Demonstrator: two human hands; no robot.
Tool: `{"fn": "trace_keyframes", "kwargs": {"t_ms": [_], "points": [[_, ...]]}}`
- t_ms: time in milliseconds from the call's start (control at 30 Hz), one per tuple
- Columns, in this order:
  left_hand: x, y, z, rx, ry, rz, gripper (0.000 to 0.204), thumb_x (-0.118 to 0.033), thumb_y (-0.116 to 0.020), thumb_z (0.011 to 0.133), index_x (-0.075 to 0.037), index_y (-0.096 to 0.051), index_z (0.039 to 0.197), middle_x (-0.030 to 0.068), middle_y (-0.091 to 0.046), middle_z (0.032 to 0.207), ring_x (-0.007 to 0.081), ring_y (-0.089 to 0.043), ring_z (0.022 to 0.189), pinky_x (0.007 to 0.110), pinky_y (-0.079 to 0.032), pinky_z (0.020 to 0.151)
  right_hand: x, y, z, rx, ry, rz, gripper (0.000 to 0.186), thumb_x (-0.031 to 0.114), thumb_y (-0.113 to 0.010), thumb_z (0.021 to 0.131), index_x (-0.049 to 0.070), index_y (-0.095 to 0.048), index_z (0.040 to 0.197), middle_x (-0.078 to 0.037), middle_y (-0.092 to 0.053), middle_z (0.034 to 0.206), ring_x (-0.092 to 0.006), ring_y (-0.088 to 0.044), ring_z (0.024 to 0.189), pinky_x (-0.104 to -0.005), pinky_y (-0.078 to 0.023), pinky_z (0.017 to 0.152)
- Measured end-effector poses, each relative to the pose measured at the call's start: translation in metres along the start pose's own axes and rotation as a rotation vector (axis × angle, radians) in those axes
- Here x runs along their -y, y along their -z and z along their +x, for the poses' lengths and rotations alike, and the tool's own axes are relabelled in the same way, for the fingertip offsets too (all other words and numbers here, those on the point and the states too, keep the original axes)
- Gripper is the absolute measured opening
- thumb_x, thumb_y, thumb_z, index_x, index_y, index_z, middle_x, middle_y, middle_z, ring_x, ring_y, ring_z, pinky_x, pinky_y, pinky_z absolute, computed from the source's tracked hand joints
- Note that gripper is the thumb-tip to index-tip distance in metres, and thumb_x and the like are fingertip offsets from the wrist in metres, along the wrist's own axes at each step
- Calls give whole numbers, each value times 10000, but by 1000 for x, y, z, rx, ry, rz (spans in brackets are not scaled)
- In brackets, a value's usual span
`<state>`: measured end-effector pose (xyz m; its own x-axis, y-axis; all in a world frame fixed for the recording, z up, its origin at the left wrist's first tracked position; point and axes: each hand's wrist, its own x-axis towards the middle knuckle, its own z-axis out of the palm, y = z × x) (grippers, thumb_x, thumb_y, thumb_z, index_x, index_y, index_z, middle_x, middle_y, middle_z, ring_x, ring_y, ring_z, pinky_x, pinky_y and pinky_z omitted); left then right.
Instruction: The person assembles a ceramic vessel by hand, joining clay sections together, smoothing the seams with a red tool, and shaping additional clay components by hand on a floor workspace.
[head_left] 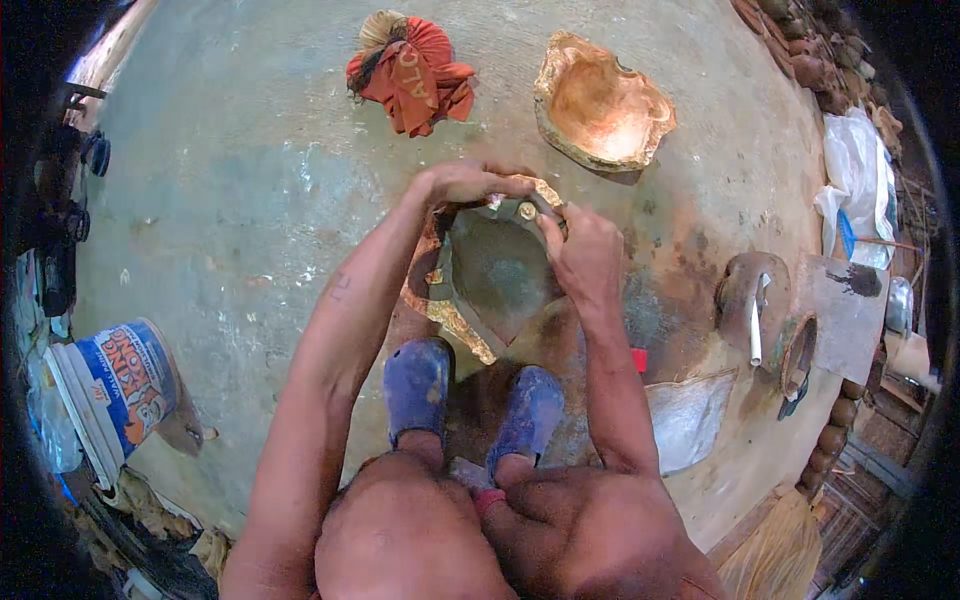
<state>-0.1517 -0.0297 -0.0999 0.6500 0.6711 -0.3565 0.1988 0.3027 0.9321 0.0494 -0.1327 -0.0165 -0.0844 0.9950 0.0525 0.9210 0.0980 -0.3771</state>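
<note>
A hollow mould with a rough tan rim and a dark grey, clay-like lining sits on the floor just beyond my feet. My left hand bends over its far rim, fingers curled around the edge; the fingertips are partly hidden. On the far right of the rim, my right hand grips with the thumb inside and the fingers over the outer side. A small round tan knob shows between the two hands. Another tan mould half, hollow side up, lies beyond at the right.
A bundled orange-red cloth lies at the far left. At left stands a white-and-blue bucket. To the right are a clear plastic sheet, a brown lump with a white tube and a flat board. Blue clogs cover my feet.
</note>
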Motion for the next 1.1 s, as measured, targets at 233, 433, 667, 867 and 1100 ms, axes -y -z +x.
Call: {"fn": "trace_keyframes", "kwargs": {"t_ms": [233, 433, 667, 867, 1100], "points": [[-2, 8, -3, -3, 85, 124, 462, -431, -773, 919, -75, -735, 1211, -47, -698, 929, 74, -557, 784, 261, -430, 657, 17, -10, -6, -17, 41, -21, 308, 334, -720, 920, 26, -718, 914, -205, -717, 867, -408, -705, 762, -521, -563, 683], [-10, 4, -5, -88, 227, 108, 403, -460, -845, 840, -112, -731, 1008, -47, -640, 825, 76, -522, 704, 289, -400, 588, 18, -22, -7, -110, 89, -54, 324, 329, -764, 898, 21, -672, 858, -201, -691, 797, -411, -682, 721, -519, -539, 647], [23, 18, -13, -184, 172, 128, 430, -435, -855, 831, -95, -743, 1069, -5, -724, 942, 110, -625, 819, 292, -499, 722, 39, -24, -7, -77, 130, -10, 305, 317, -783, 879, 24, -711, 929, -161, -663, 816, -386, -684, 758, -503, -536, 655], [-21, 2, -35, -120, 162, 111, 539, -473, -834, 821, -74, -761, 1176, 18, -754, 1010, 132, -648, 885, 323, -517, 812, 35, -18, -10, -77, 116, 24, 269, 236, -807, 822, 11, -686, 907, -166, -610, 908, -374, -656, 867, -480, -539, 749], [-1, 8, -34, -220, 231, 135, 548, -454, -888, 745, -50, -787, 1102, 84, -757, 1007, 184, -662, 913, 374, -525, 809, 37, -37, -6, -161, 150, 30, 254, 244, -813, 812, 33, -729, 925, -149, -619, 839, -363, -659, 776, -475, -531, 674]]}}
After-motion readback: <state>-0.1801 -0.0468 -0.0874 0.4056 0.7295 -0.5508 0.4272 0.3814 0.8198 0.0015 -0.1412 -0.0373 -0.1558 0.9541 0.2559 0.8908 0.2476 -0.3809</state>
